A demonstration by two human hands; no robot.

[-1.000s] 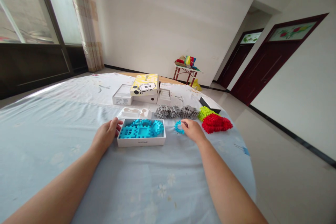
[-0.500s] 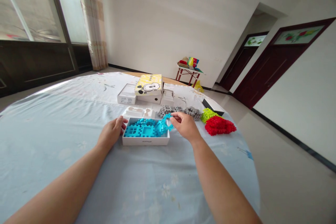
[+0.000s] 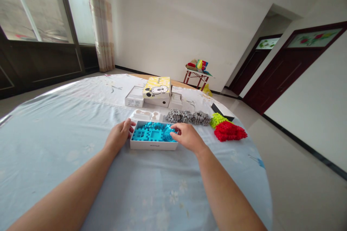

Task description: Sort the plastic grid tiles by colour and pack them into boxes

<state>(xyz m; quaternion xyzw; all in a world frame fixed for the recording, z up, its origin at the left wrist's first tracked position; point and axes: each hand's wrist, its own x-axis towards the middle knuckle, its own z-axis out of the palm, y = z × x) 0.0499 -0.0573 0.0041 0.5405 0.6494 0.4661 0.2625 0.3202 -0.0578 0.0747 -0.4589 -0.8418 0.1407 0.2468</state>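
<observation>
A shallow white box (image 3: 154,145) filled with blue interlocking building blocks (image 3: 155,136) lies on the table in front of me. My left hand (image 3: 119,135) steadies the box at its left end, fingers bent against the side wall. Over the right end, my right hand (image 3: 187,136) has its thumb and fingers drawn together on the blue blocks there; its fingertips partly hide them. Flat window-like pieces show at the left and middle of the box.
Behind the box lie a white tray insert (image 3: 143,115) and grey blocks (image 3: 188,116). Yellow-green blocks (image 3: 217,120) and red blocks (image 3: 230,131) are piled to the right, near a black-and-white box (image 3: 223,112). Farther back stand a yellow cartoon box (image 3: 157,88) and an open white box (image 3: 135,97).
My right hand has lowered the raised blue blocks into the right end of the box. My left hand stays at the box's left side. The view has shifted slightly.
</observation>
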